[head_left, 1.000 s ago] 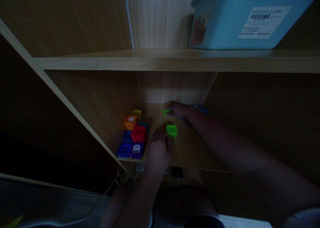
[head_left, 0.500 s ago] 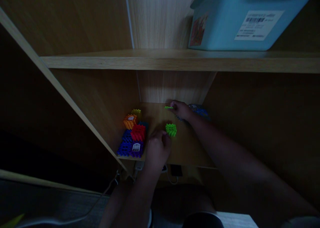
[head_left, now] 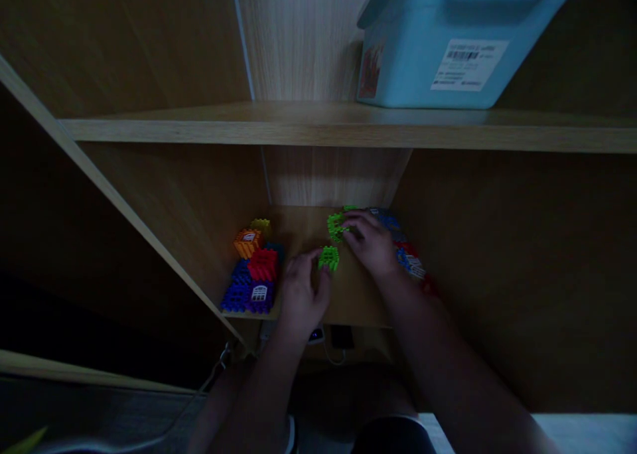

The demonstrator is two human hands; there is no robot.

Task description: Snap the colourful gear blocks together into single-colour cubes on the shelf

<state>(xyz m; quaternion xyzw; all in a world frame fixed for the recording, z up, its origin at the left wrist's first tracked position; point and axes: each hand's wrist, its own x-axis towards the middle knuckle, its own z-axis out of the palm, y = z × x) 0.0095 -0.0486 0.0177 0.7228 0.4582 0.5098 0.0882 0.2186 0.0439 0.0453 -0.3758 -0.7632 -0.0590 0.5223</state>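
Observation:
My left hand (head_left: 303, 295) has its thumb and fingers closed around the near side of a green notched block (head_left: 328, 259) on the lower shelf. Just behind it, my right hand (head_left: 369, 241) pinches a flat green interlocking piece (head_left: 336, 227), which is tilted up with its face showing. A further bit of green (head_left: 350, 208) shows behind the right fingers, partly hidden. To the left stand assembled blocks: an orange one (head_left: 247, 243), a red one (head_left: 263, 265), a purple one with a white window (head_left: 259, 297) and several blue ones (head_left: 233, 296).
Loose blue and red pieces (head_left: 409, 260) lie at the right, partly behind my right arm. Above, a light blue bin (head_left: 423, 62) sits on the upper shelf (head_left: 298, 130). Below are a dark phone-like object (head_left: 342, 337) and a white cable (head_left: 332, 360).
My right hand has come nearer and turned the flat green piece from edge-on to face-on. My left fingers have spread around the green block. The view has shifted slightly.

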